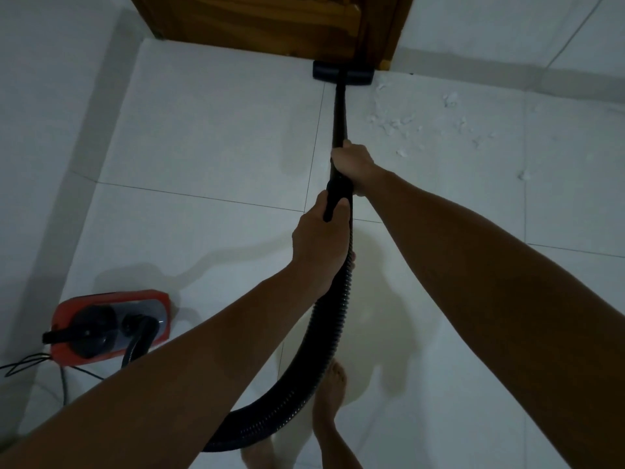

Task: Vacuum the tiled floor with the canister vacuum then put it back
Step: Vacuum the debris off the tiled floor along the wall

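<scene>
The black wand (339,113) runs straight ahead over the white tiled floor (220,137) to the floor head (342,73), which lies against the foot of the wooden door. My right hand (353,164) grips the wand higher up. My left hand (321,242) grips the handle end where the ribbed black hose (324,340) begins. The hose curves down and left to the red canister (111,328), standing at the lower left beside the wall.
A wooden door (270,22) stands ahead. White scraps of debris (395,123) are scattered on the tiles to the right of the wand. The canister's black cable (23,362) trails along the left wall. My bare feet (333,394) are below the hose.
</scene>
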